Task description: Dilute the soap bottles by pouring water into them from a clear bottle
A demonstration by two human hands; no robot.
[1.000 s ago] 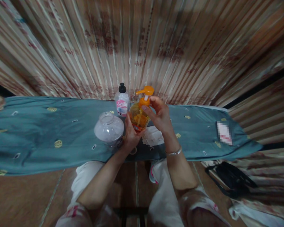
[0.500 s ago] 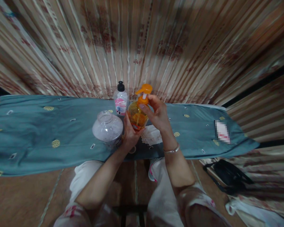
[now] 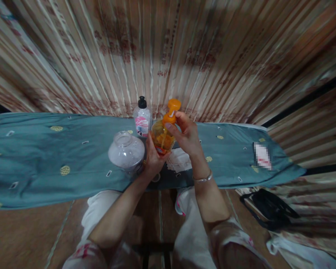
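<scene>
An amber pump bottle (image 3: 162,135) with an orange pump head (image 3: 173,105) is held up over the table, slightly tilted. My left hand (image 3: 154,157) wraps round its lower body from the left and below. At the bottle's neck, the thumb and fingers of my right hand (image 3: 187,132) pinch the orange collar. Left of my left hand stands a round clear jar (image 3: 126,152) with whitish contents. Behind the jar is a clear bottle (image 3: 142,118) with a black top and a pink label. A white cloth or tissue (image 3: 179,160) lies under my right wrist.
A green patterned cloth (image 3: 84,157) covers the long narrow table. A pixelated white packet (image 3: 262,156) rests at its right end. Pleated curtains (image 3: 145,48) hang close behind and to the right. A black bag (image 3: 271,209) is at the lower right.
The orange pump head has turned, so its spout no longer points to the left. Both hands keep their grip in nearly the same place.
</scene>
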